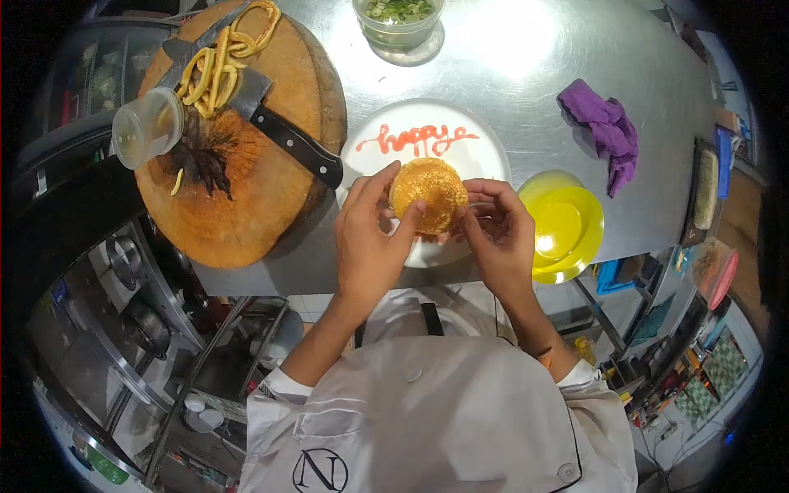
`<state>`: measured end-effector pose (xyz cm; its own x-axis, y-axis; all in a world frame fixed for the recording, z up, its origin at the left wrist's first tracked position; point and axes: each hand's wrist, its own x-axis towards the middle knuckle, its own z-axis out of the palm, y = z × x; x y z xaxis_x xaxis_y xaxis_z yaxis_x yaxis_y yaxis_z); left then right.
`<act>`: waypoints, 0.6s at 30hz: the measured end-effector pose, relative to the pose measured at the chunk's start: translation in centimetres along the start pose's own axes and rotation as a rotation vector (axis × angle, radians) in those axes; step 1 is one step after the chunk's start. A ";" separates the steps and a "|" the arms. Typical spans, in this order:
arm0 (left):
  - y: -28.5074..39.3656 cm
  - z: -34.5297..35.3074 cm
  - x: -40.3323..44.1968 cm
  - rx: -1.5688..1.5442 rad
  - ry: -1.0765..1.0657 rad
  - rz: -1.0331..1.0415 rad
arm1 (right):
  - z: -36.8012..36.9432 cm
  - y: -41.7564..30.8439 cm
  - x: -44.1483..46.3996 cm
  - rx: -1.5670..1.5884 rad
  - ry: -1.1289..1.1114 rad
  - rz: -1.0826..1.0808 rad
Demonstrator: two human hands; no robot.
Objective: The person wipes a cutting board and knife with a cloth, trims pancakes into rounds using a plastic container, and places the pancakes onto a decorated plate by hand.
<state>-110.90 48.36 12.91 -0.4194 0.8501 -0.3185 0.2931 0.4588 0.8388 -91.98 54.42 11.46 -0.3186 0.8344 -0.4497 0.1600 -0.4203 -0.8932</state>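
Between my two hands is a round, golden-brown piece like a pancake or bun half [429, 195], held over a white plate [481, 148]. My left hand [370, 230] grips its left side, thumb on the top face. On its right edge are the thumb and fingers of my right hand [498, 234]. Red sauce lettering [423, 138] on the plate's far part reads something like "happy". The lower part of the plate is partly hidden by my hands and the round piece.
At left, a round wooden chopping board [238, 222] carries a black-handled cleaver [296, 148], yellow strips [209, 74] and a tipped clear cup [148, 127]. A tub of chopped greens [399, 12] stands at the back. Rightward are a yellow bowl [563, 230] and a purple cloth [604, 131].
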 end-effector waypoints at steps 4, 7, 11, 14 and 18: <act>0.3 -0.2 -0.2 -0.063 0.039 -0.021 | 0.2 -0.3 0.0 0.032 0.003 0.026; 0.0 -0.5 -0.2 -0.067 0.000 -0.018 | 0.1 -0.4 -0.2 0.095 -0.003 0.021; -0.2 -0.3 -0.1 -0.090 -0.013 -0.029 | 0.1 -0.1 0.0 0.076 0.009 0.032; -0.1 -0.3 -0.2 -0.110 0.008 -0.008 | 0.1 -0.1 0.1 0.094 0.013 0.036; 0.3 -0.1 -0.9 -0.088 0.061 0.015 | 0.6 -0.1 -0.3 -0.044 0.086 -0.030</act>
<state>-110.50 47.69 13.51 -0.4679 0.8382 -0.2803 0.2242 0.4193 0.8797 -92.46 54.00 11.68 -0.2424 0.8749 -0.4192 0.1929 -0.3800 -0.9046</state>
